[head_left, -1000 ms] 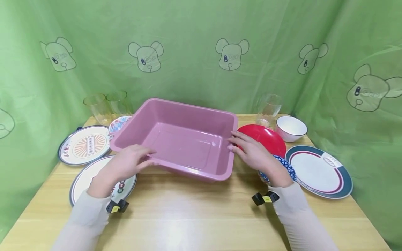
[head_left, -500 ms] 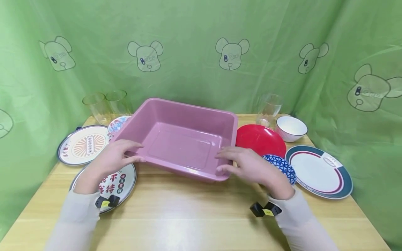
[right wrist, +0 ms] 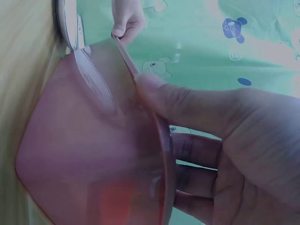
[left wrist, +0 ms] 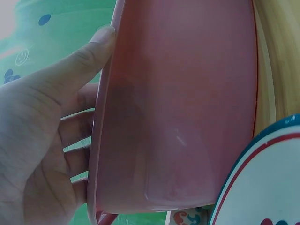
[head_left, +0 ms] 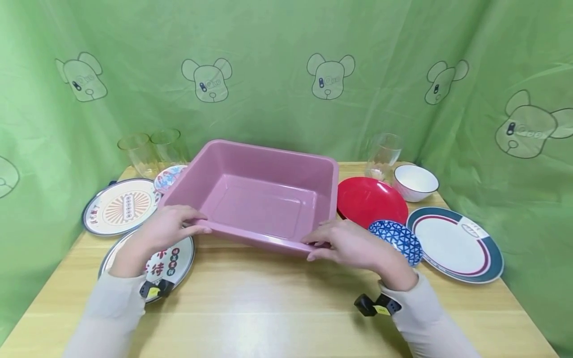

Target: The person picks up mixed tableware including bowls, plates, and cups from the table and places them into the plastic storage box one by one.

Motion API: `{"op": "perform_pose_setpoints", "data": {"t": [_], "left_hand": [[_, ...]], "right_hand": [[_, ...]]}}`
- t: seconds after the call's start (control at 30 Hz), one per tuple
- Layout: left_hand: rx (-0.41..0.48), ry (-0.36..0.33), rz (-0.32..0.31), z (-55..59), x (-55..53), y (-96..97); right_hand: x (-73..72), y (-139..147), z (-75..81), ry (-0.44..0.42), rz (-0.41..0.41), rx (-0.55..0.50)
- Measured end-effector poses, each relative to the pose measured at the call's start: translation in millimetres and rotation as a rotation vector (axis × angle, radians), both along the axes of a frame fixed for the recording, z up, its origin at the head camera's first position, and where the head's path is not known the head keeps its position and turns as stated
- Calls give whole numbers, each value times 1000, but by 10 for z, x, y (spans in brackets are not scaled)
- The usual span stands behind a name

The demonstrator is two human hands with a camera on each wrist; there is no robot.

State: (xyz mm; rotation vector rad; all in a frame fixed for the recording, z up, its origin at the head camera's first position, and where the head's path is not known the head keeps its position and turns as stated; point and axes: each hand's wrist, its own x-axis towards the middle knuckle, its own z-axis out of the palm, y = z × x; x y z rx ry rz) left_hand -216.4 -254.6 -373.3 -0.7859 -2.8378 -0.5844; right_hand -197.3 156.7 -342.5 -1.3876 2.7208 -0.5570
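A pink rectangular plastic basin (head_left: 259, 204) sits at the back middle of the wooden table, turned at an angle, with nothing in it. My left hand (head_left: 163, 231) grips its rim near the front left corner. In the left wrist view, that thumb lies along the outside of the rim and the fingers (left wrist: 77, 126) go over to the inner side. At the front right corner, my right hand (head_left: 346, 243) holds the rim between thumb and fingers. The right wrist view shows the same pinch, with the thumb (right wrist: 183, 101) on the outer wall.
Left of the basin are two patterned plates (head_left: 121, 209), a small dish (head_left: 167, 178) and two yellowish glasses (head_left: 139, 154). On the right lie a red plate (head_left: 371, 199), a blue-patterned dish (head_left: 398, 241), a green-rimmed plate (head_left: 452, 243), a white bowl (head_left: 416, 181) and clear glassware (head_left: 382, 154).
My right hand has slid from the basin's right side toward me to the front right corner and taken hold. My left hand has shifted slightly left along the rim. The basin has stayed put.
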Motion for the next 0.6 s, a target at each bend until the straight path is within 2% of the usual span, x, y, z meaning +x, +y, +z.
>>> {"op": "perform_pose_setpoints", "data": {"t": [0.17,0.4,0.6], "left_hand": [[-21,32,-25,-16,1,49],[-51,58,-51,13,47,122],[-44,99,-65,-26,39,206]], "right_hand": [[-13,65,27,-25,-75,35],[-41,122,59,-73,-107,34],[-59,183,71,-77,-144,45]]}}
